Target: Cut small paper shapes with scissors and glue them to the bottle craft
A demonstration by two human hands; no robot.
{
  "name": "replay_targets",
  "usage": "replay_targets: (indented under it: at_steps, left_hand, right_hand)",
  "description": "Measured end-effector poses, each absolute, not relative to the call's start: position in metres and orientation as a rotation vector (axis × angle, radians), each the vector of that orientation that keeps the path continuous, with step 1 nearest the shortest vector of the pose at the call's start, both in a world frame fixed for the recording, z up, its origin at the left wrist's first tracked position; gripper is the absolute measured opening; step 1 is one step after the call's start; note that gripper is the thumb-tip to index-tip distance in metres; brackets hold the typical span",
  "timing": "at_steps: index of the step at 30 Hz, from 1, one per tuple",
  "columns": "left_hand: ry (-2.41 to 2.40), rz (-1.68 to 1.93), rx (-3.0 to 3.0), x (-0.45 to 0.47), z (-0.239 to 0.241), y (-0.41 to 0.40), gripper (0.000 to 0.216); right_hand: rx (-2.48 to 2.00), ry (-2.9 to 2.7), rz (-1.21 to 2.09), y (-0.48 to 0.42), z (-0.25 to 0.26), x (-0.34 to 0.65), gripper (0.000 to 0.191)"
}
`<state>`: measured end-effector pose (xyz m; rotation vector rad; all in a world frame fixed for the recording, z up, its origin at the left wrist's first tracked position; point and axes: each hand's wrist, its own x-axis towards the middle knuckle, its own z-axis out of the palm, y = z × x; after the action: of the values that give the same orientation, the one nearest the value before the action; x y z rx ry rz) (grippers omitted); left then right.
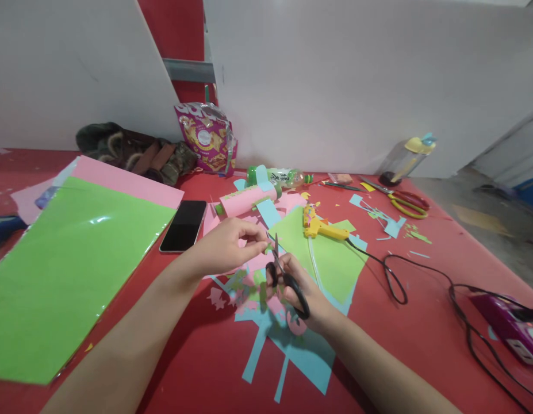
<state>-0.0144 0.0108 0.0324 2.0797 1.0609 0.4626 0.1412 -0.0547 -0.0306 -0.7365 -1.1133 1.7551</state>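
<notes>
Black-handled scissors [297, 294] are in my right hand [303, 282], with the fingers in the handle loops and the blades pointing up and away. My left hand [234, 244] is closed in a pinch on a small green paper piece [268, 247], right beside the scissor blades. Whether the blades touch the paper, I cannot tell. Under both hands lies a pile of pink, green and blue paper scraps [249, 293]. Just beyond them rests a pink paper-wrapped roll [249, 200] with green ends, and a yellow glue gun [324, 229] lies on a green sheet [335, 264].
Left of my hands are a phone [184, 226] and a large pack of green paper [76, 264]. At the back stand a purple snack bag [208, 138] and a lying plastic bottle [286, 177]. Larger scissors [406, 201], a tumbler [406, 158], black cord [421, 265] and a purple power strip [507, 328] occupy the right.
</notes>
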Motion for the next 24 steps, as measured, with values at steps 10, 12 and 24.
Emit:
replay_targets:
  at_steps: [10,12,24]
  left_hand:
    - [1.064,0.411,2.056,-0.0137,0.0351,0.0094,0.022]
    - [1.064,0.396,2.064,-0.0137,0.0346,0.0095,0.023]
    - [1.072,0.329,2.176,-0.0148,0.0331,0.0102,0.028]
  right_hand:
    - [-0.707,-1.133,1.794,-0.054,-0.0296,0.1414,0.045]
    - [-0.701,-1.157,1.784,-0.0538,-0.0296,0.1416,0.046]
    - [-0.684,-1.223,1.801,-0.0522,-0.0319,0.1437,0.049]
